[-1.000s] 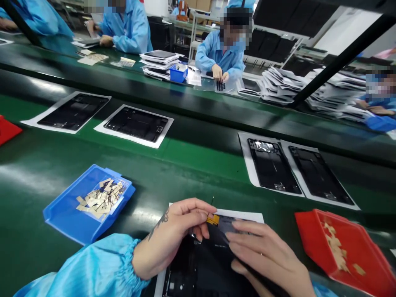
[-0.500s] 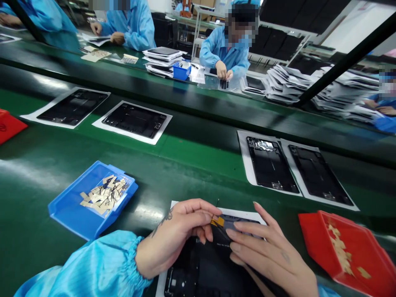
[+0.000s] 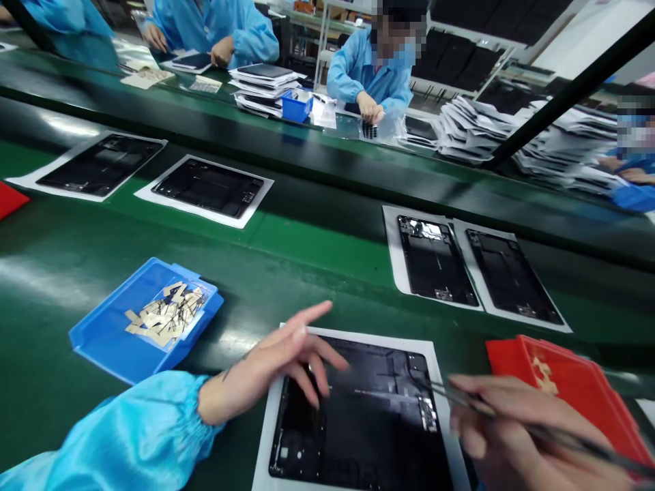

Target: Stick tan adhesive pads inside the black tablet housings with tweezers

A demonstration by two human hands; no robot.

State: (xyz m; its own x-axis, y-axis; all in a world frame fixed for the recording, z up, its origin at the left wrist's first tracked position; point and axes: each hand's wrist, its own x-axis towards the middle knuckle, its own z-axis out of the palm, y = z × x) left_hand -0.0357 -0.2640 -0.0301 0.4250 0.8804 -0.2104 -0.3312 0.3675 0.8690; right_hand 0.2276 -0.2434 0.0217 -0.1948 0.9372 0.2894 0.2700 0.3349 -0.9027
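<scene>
Before me a black tablet housing (image 3: pixel 373 436) lies on a white sheet (image 3: pixel 260 470), its inner side facing up. My left hand (image 3: pixel 286 361) hovers over its upper left part, fingers spread and holding nothing. Dark tweezers (image 3: pixel 481 407) are gripped in my right hand (image 3: pixel 522 423), which is blurred by motion. Their tips point left, over the housing's right edge near a small silvery patch; whether they touch it I cannot tell.
A blue bin (image 3: pixel 102 348) with pale strips and thin dark wires stands left. At right is a red bin (image 3: pixel 578 382) with pale pieces. Further tablet housings (image 3: pixel 209 185) lie on sheets along the green bench. Co-workers (image 3: pixel 376 75) sit beyond, near stacks (image 3: pixel 473 129).
My hands have parted: the left moved left and opened, letting go of the small orange-tabbed piece. The right moved right, with tweezers now visible in it. The view shifted slightly.
</scene>
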